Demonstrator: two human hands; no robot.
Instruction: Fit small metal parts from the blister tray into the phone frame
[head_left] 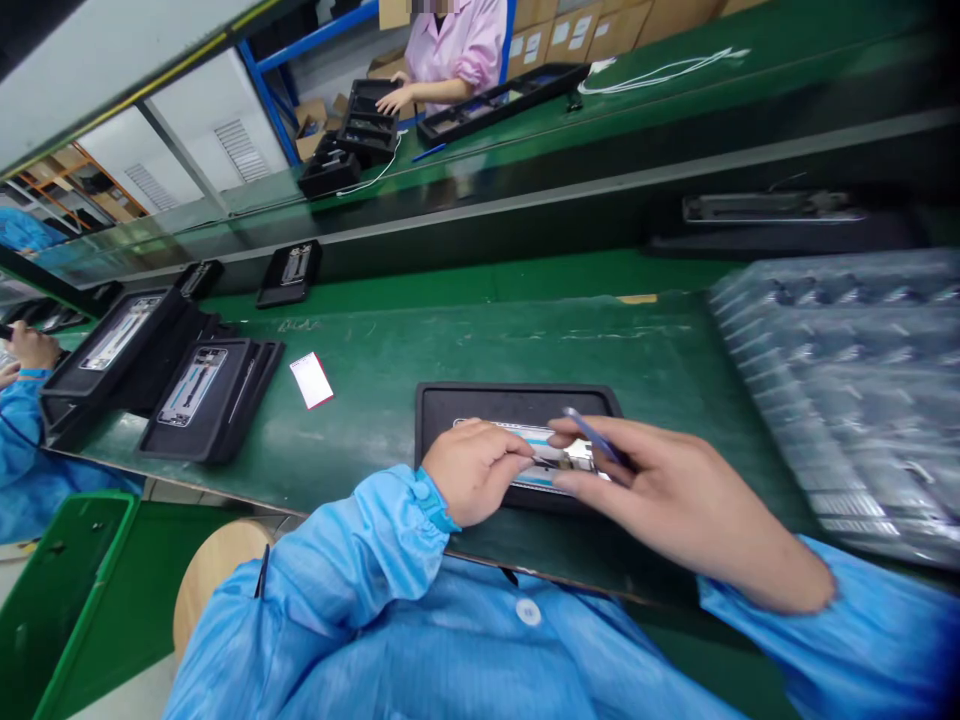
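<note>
A black tray lies on the green bench in front of me, holding a phone frame with light blue strips and a metallic patch at its right end. My left hand rests over the frame's left part, thumb and forefinger pinched together; whatever is between them is too small to make out. From the right, my right hand reaches over the frame's other end, thumb and fingers around the shiny part. A slim bluish pen-like tool is tucked between its fingers. My fingers hide much of the frame.
Stacked black trays with phone frames and a white card lie left. Clear plastic trays are piled at right. Behind runs a conveyor carrying another tray. Co-workers sit opposite and at left. A green crate stands below.
</note>
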